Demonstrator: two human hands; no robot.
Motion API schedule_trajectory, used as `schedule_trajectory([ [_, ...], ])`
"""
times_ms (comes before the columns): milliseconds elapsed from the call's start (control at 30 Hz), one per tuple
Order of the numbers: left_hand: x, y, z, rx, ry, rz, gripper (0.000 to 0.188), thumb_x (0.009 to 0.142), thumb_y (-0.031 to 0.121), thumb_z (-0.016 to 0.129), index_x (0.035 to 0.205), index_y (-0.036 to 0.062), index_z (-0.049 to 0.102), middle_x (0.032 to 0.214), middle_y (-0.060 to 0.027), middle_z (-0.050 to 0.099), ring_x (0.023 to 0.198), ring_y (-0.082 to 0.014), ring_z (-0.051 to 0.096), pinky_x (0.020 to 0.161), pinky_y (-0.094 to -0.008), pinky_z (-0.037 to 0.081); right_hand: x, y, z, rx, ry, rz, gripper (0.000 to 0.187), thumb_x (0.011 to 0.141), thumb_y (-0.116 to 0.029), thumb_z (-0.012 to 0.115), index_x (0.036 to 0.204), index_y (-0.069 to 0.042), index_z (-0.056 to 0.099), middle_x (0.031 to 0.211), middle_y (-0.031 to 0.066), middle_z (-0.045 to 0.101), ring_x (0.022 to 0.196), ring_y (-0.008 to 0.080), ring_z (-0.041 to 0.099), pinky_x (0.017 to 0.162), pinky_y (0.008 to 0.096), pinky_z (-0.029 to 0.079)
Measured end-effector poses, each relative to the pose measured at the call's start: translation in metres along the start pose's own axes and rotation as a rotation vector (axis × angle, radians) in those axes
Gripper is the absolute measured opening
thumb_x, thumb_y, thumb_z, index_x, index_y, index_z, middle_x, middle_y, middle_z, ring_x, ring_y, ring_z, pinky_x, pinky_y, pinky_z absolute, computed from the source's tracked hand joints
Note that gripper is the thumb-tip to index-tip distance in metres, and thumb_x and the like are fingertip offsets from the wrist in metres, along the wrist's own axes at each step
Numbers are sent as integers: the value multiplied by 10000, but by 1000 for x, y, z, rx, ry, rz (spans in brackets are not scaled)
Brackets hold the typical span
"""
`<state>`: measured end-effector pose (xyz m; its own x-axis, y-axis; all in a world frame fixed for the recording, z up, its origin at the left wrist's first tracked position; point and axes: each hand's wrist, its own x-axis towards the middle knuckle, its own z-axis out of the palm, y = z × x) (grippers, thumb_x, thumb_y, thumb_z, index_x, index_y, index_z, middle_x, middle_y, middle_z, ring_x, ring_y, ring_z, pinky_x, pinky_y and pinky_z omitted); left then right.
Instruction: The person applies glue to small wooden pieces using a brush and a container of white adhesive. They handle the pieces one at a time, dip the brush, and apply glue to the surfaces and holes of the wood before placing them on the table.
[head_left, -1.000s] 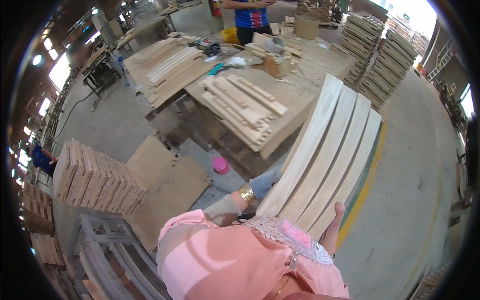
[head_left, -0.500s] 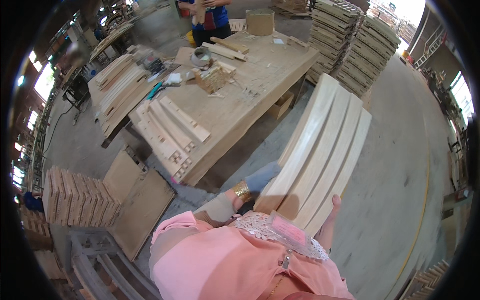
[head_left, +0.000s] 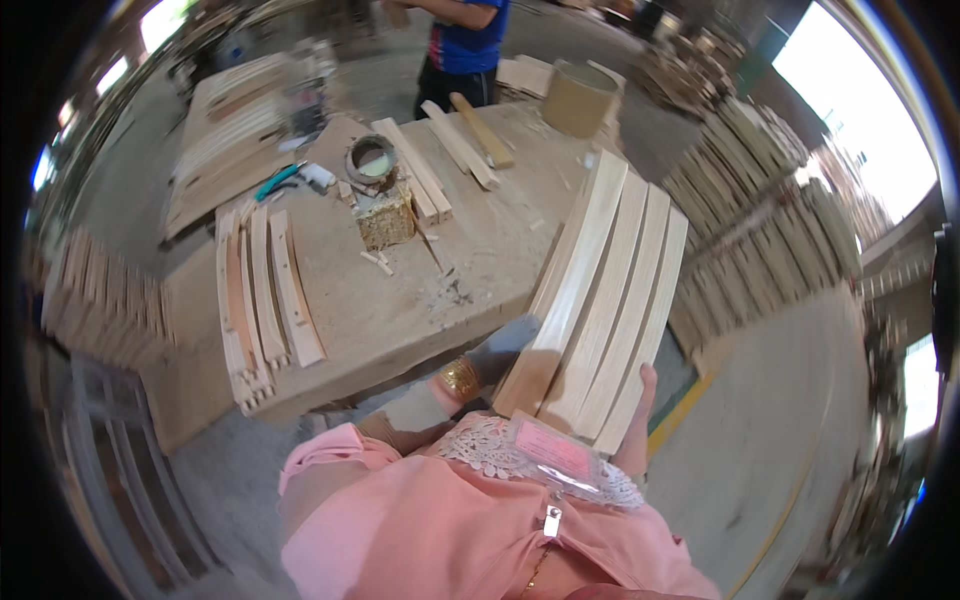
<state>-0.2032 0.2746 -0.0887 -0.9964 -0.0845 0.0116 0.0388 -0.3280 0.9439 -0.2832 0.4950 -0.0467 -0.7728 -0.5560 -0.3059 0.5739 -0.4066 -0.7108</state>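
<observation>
Against my front I carry a bundle of pale, curved wooden slats point(head_left: 610, 290), its far end reaching over the worktable's edge. My left hand point(head_left: 508, 348), in a grey glove, is closed on the bundle's left side; its fingertips are hidden by the wood. On the opposite side my right hand point(head_left: 638, 415) grips the outer slat, with the thumb showing and the fingers out of sight underneath. More curved wooden slats point(head_left: 265, 290) with small holes lie on the worktable point(head_left: 390, 320) to my left.
A round pot point(head_left: 372, 162) sits on a crusted block point(head_left: 386, 222). Loose wood strips point(head_left: 462, 150) and a brown drum point(head_left: 580, 98) are beyond. Across the table stands a person in blue point(head_left: 465, 45). Wooden stacks point(head_left: 765, 240) rise at right; a grey rack point(head_left: 125, 470) is at left.
My view has turned toward the right and come nearer the table. The bundle, still between both hands, now overlaps the table's right edge.
</observation>
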Motion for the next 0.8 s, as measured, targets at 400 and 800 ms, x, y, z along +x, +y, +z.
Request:
schedule_trajectory([
  [400,143,-24,19,411,683,106,474,952,360,338,1177,-24,502,1173,-109,524,1030,-123,500,905,-258,400,274,-94,-65,-79,-543,652,571,790,-474,479,1137,-21,505,1006,124,591,898,265,583,794,384,475],
  [800,266,-65,25,-568,806,-8,645,906,534,322,1292,21,385,1194,-96,510,1039,-163,517,896,-303,433,405,-132,-84,-243,-392,560,446,802,-335,540,1131,-35,525,1009,127,607,904,234,596,806,356,481],
])
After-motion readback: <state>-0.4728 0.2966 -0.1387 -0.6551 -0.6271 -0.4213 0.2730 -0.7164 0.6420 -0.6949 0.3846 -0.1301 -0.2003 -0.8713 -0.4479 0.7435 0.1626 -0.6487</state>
